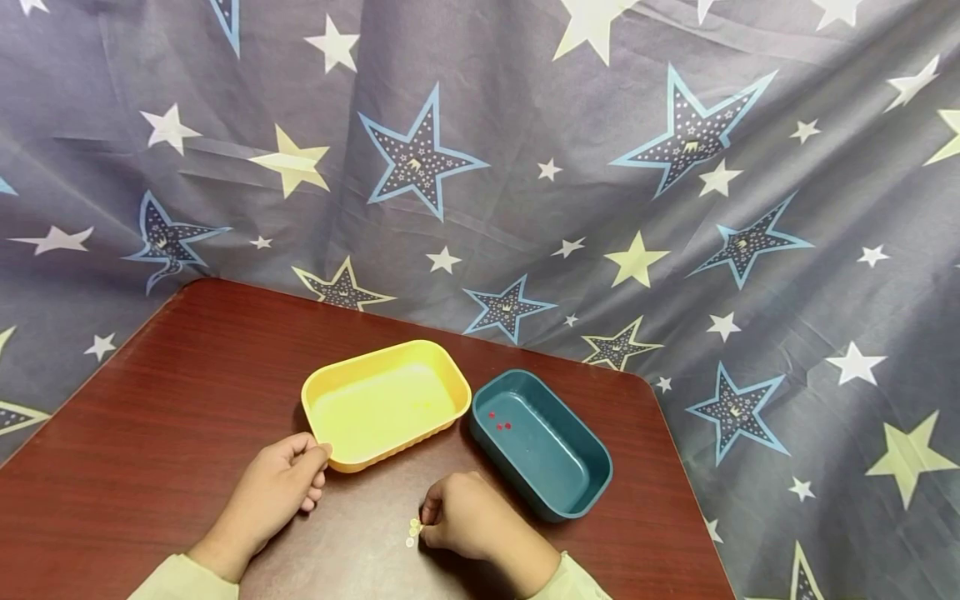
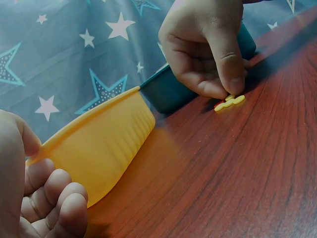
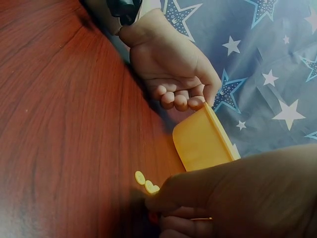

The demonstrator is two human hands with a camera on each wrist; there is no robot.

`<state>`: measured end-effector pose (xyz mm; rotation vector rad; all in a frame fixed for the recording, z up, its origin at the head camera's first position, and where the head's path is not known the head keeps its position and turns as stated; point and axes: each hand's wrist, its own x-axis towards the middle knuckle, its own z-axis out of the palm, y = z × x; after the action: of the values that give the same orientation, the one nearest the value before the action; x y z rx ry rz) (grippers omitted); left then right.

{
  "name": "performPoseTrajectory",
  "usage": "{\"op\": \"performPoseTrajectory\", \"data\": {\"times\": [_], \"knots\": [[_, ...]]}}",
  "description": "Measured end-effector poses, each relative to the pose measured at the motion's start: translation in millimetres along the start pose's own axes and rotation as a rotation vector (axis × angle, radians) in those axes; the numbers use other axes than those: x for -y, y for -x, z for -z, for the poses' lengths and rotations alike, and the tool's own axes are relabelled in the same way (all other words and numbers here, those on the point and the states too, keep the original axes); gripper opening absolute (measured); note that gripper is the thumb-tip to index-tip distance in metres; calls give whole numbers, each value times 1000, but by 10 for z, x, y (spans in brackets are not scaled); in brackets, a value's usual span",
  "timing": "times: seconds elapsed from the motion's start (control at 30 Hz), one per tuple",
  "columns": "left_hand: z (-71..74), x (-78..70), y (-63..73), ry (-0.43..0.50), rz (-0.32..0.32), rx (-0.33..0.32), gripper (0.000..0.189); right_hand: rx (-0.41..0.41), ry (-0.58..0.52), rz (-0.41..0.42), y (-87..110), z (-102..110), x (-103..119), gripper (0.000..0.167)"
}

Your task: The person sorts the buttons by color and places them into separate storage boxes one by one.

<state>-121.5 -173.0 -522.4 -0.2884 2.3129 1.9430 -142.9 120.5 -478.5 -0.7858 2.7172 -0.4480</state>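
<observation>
While yellow discs (image 1: pixel 413 532) dot the wood-grained table (image 1: pixel 165 392), star-printed fabric (image 1: pixel 517 225) hangs behind

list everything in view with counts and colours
curtain: one, grey, behind table
table: one, reddish-brown, before curtain
teal tub: one, teal, on table
yellow tub: one, yellow, left of teal tub
red discs: three, red, in teal tub
yellow discs: at least three, yellow, on table
red piece: one visible, red, beside yellow discs
wrist device: one, black, left wrist
sleeves: two, pale, on arms
left hand: one, bare, pinching yellow tub's rim
right hand: one, bare, at yellow discs
</observation>
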Motion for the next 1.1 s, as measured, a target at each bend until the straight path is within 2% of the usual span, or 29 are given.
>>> {"op": "performPoseTrajectory", "data": {"times": [0.2, 0.37, 0.5, 0.67, 0.87, 1.1], "knots": [[-1, 15, -1, -5, 6, 1, 35, 4, -20, -14, -6, -10, 16, 26], [-4, 32, -4, -1, 0, -3, 35, 14, -85, -33, -25, -64, 9, 31], [-4, 76, -22, 0, -44, -5, 36, 8, -90, -22, -29, -89, 15, 34], [-4, 82, -32, 16, -50, 1, 38, -9, -96, 10, -6, -79, 27, 34], [-20, 21, -18, 7, 3, 2, 34, -12, -214, 30, -1, -55, -64, 31], [-17, 39, -23, 10, -6, 3, 33, -45, -361, 54, -30, 14, -149, 29]]}}
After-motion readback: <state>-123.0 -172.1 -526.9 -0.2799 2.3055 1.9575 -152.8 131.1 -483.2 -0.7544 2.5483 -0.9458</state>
